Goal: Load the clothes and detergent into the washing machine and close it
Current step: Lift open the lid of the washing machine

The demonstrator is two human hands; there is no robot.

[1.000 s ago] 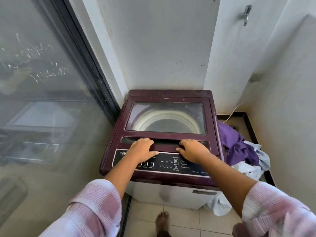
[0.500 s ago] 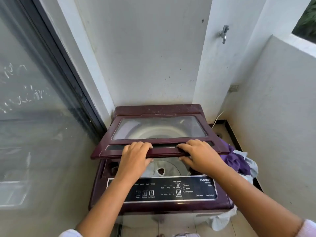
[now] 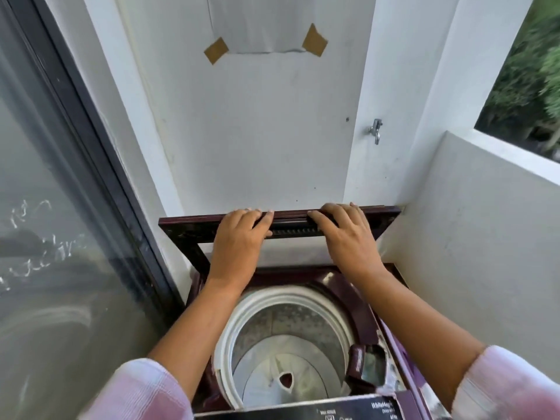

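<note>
The maroon top-loading washing machine [image 3: 391,341] stands open below me. Its lid [image 3: 181,227] is raised upright against the back wall. My left hand [image 3: 239,241] and my right hand [image 3: 345,234] both grip the lid's top edge, fingers curled over it. The drum [image 3: 281,334] is exposed, with a white rim, and nothing lies inside. A small maroon detergent compartment [image 3: 368,363] sits at the drum's right front. The black control panel [image 3: 348,409] shows at the bottom edge. No clothes or detergent pack are in view.
A glass sliding door [image 3: 60,237] runs along the left. White walls close in behind and to the right, with a low parapet [image 3: 485,237]. A metal tap [image 3: 375,130] sticks out of the back wall. A taped paper sheet [image 3: 263,22] hangs above.
The lid went from closed flat to half raised to fully upright, with both hands lifting it. The view tilted, and the purple and white clothes at the machine's right dropped out of sight.
</note>
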